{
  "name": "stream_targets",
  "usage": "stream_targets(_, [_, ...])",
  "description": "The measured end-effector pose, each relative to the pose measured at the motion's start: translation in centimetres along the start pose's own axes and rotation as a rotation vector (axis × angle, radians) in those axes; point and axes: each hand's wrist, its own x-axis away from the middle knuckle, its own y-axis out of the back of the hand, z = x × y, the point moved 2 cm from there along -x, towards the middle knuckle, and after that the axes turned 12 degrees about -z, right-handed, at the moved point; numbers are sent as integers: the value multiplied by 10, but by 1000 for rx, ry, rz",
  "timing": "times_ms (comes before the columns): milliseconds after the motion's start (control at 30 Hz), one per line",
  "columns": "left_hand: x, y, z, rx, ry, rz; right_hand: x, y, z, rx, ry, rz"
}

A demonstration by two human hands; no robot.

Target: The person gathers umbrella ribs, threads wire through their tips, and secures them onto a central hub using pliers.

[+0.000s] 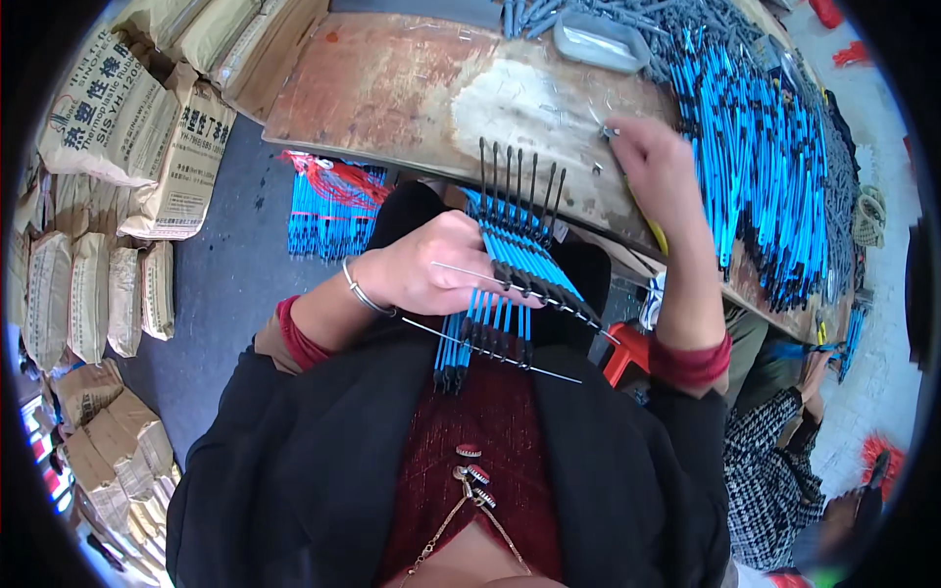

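Seemingly mid-stringing, blue rods [520, 253] sat on wires [559, 374] before the torso [333, 461], the left hand [436, 263] clenched round them. Over the table [392, 83], the right hand [657, 162] curled at a metal bit [610, 132], hold unclear; the next move likely called for a sure pinch.

Left hand [441, 267] conceals part of the blue rods [534, 257]. Right hand [659, 167] covers most of a yellow-handled tool [658, 235]; type indeterminate. Co-worker [765, 480], lower right: partly cut off by fisheye rim.

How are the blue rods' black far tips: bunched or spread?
Spread: the black tips stand apart beyond the left hand, with gaps between.
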Motion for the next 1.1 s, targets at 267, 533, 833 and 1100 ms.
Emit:
stream_targets(267, [-12,-16,-2,45,-12,-110,72,10,13,111,-197,163])
stream_targets(533, [-5,-19,3,111,29,-160,64,0,16,174,-194,193])
stream_targets(833, [9,-15,14,111,60,-126,56,-5,24,187,-186,207])
stream_targets(1100, [9,-17,17,63,-4,-109,53,-9,22,164,-136,193])
